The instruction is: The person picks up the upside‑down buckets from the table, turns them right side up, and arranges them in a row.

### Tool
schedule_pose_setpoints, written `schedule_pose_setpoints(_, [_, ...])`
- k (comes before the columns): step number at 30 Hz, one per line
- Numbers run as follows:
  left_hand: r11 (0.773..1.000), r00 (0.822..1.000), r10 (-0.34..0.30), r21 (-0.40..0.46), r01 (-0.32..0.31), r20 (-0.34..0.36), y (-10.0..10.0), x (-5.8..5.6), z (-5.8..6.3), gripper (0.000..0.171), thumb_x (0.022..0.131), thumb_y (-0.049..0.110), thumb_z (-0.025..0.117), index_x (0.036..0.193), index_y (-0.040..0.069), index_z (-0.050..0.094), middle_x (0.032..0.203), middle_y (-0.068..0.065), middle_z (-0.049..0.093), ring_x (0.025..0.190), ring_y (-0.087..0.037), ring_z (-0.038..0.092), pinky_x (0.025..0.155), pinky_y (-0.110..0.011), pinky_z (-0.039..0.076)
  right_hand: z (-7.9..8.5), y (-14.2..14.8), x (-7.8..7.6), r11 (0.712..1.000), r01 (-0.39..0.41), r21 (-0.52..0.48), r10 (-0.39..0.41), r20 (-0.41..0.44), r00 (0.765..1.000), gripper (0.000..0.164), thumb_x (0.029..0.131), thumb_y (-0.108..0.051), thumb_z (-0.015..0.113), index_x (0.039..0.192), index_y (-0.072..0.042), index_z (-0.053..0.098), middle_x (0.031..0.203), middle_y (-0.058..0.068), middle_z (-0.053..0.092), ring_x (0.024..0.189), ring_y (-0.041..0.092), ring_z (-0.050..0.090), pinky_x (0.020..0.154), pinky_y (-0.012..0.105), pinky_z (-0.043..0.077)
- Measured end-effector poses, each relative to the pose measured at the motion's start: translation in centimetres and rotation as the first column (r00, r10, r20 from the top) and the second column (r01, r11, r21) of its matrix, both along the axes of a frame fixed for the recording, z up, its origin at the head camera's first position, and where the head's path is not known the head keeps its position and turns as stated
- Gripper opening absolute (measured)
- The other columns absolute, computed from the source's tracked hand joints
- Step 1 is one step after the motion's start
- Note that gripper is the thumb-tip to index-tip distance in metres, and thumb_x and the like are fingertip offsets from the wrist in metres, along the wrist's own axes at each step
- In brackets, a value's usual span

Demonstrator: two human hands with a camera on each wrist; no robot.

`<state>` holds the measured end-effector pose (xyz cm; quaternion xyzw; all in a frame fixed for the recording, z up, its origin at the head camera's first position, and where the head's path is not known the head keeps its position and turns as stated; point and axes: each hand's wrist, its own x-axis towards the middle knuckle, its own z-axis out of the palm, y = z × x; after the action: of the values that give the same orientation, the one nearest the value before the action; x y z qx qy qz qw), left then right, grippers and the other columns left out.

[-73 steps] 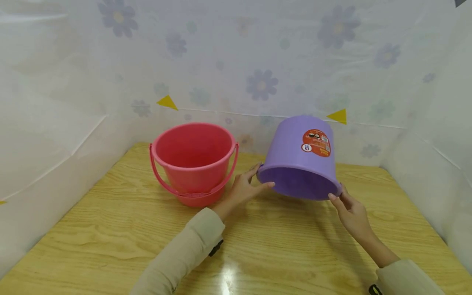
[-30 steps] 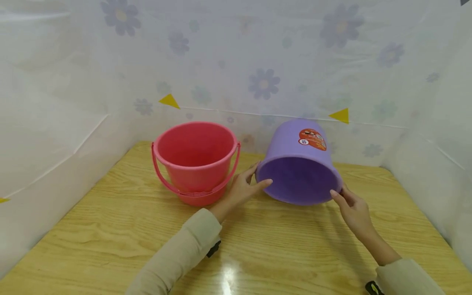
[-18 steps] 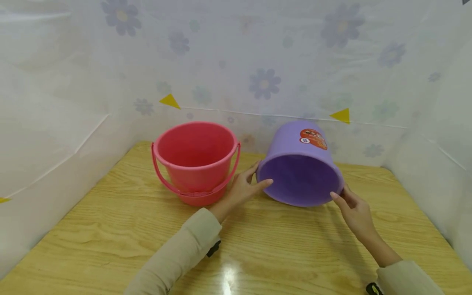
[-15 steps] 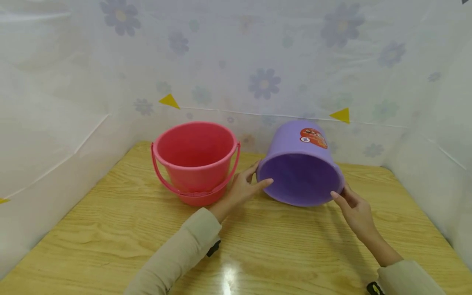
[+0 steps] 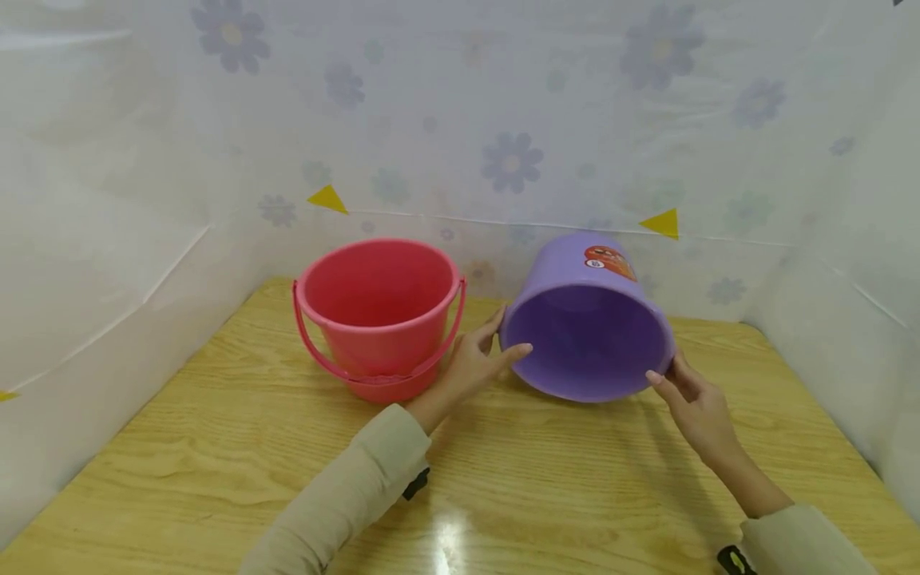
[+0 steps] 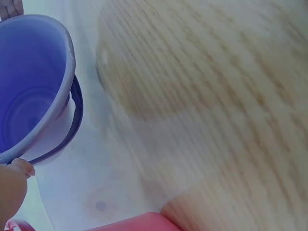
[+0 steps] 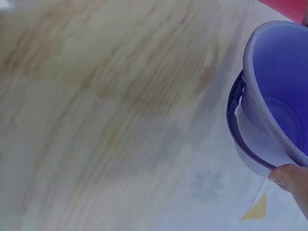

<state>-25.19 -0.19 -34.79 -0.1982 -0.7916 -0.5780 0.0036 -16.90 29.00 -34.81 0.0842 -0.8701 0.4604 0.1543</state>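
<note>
A purple bucket [image 5: 585,339] is tipped over, its mouth toward me and its base toward the back wall. My left hand [image 5: 470,367] grips the left of its rim, thumb at the front of the opening. On the opposite side my right hand [image 5: 700,415] pinches the rim the same way. An orange-red sticker [image 5: 609,262] shows on the upturned side. The dark purple handle [image 6: 78,110] hangs along the bucket's underside, seen in both wrist views. The bucket's inside holds nothing visible.
An upright pink-red bucket [image 5: 381,351] stands left of the purple one, close to my left forearm, its handle lowered in front. The wooden table [image 5: 546,487] is bounded by pale sheet walls with flowers [image 5: 512,162] and yellow triangles [image 5: 660,224].
The purple bucket has tilted from nearly upside down to lying back, so its mouth faces me more and the sticker has turned upward. Both hands keep their hold; the pink-red bucket stays put.
</note>
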Motion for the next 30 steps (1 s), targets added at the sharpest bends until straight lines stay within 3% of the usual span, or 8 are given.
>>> schedule_pose_setpoints(5, [1.0,1.0,-0.01,0.008,0.01,-0.022,0.0,0.1,0.5,0.086,0.073,0.058,0.069,0.144,0.028,0.03,0.15,0.003,0.027,0.135,-0.013,0.033,0.107,-0.031,0.035,0.4,0.3,0.2,1.0,-0.029,-0.001,0.029,-0.035,0.999,0.06,0.096,-0.009,0.048,0.145,-0.001,0.015,0.147,0.023,0.021,0.113,-0.023,0.036,0.085,-0.002,0.036])
schedule_pose_setpoints(9, [0.994,0.998,-0.061,0.085,0.063,-0.028,0.2,0.1,0.9,0.09,0.073,0.054,0.071,0.145,0.022,0.028,0.152,0.0,0.025,0.138,-0.013,0.028,0.109,-0.03,0.032,0.9,0.7,0.2,1.0,-0.024,-0.006,0.024,-0.058,0.998,0.06,0.095,-0.007,0.049,0.145,0.0,0.016,0.147,0.021,0.023,0.113,-0.023,0.037,0.085,-0.002,0.036])
schedule_pose_setpoints(14, [0.98,0.994,-0.104,0.17,0.107,-0.028,0.3,0.2,1.5,0.093,0.073,0.049,0.073,0.146,0.016,0.026,0.153,-0.004,0.021,0.139,-0.013,0.024,0.11,-0.03,0.029,1.6,0.9,0.2,1.0,-0.003,0.017,0.004,-0.048,0.999,0.059,0.095,-0.011,0.05,0.145,-0.001,0.019,0.147,0.011,0.028,0.111,-0.024,0.038,0.084,-0.003,0.036])
schedule_pose_setpoints(20, [0.971,0.993,-0.109,0.206,0.117,-0.049,0.4,0.3,2.5,0.096,0.071,0.047,0.075,0.146,0.012,0.027,0.151,-0.006,0.025,0.139,-0.014,0.025,0.11,-0.031,0.03,2.7,0.9,0.3,0.999,-0.025,0.023,0.027,-0.089,0.996,0.063,0.095,-0.009,0.05,0.147,-0.013,0.016,0.151,0.001,0.025,0.114,-0.022,0.038,0.085,-0.003,0.036])
schedule_pose_setpoints(26, [0.962,0.989,-0.131,0.232,0.143,-0.068,0.5,0.2,3.7,0.086,0.077,0.023,0.076,0.146,0.009,0.025,0.151,-0.005,0.026,0.139,-0.01,0.025,0.11,-0.025,0.029,3.4,0.5,0.3,0.979,-0.135,-0.151,0.114,-0.135,0.984,0.067,0.092,0.002,0.05,0.147,-0.007,0.012,0.154,0.009,0.014,0.12,-0.017,0.04,0.088,0.0,0.038])
schedule_pose_setpoints(30, [0.969,0.991,-0.104,0.215,0.121,-0.088,0.2,0.1,4.5,0.086,0.076,0.012,0.076,0.146,0.008,0.026,0.149,-0.006,0.031,0.136,-0.011,0.031,0.107,-0.025,0.034,4.1,0.1,0.4,0.983,-0.122,-0.137,0.099,-0.162,0.982,0.068,0.091,0.002,0.051,0.147,-0.007,0.014,0.153,0.008,0.017,0.118,-0.017,0.042,0.088,0.001,0.038])
